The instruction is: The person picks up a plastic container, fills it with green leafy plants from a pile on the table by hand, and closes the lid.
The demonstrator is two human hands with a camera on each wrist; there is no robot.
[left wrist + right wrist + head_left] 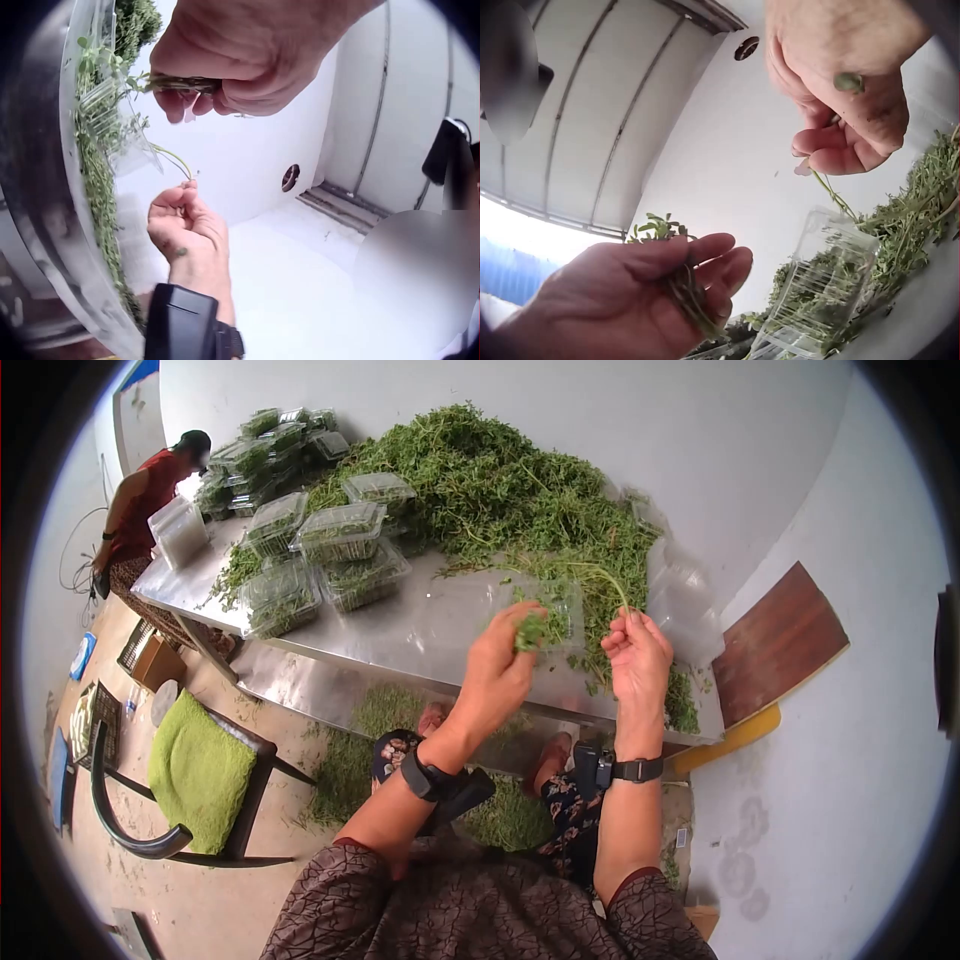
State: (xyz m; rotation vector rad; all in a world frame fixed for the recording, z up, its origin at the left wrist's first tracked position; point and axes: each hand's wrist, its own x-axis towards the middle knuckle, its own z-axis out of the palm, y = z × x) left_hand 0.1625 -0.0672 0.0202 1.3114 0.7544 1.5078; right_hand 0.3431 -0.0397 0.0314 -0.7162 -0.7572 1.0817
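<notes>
My left hand (497, 665) holds a small bunch of green leafy stems (682, 292), the leaves showing past the thumb in the right wrist view. Thumb and fingertips of my right hand (640, 660) pinch the end of a long pale green stem (604, 573), which arches back toward the greens. Between and beyond the hands, a clear plastic box (810, 289) with some greens in it stands on the metal table (440, 645). A large heap of leafy greens (480, 480) lies behind it and runs down the right side.
Filled clear boxes (340, 532) stand stacked on the left of the table. Empty clear containers (685, 610) are at the right, near a brown board (780, 645). A chair with a green towel (205, 775) stands at left; another person (150, 500) bends beyond the table's far end.
</notes>
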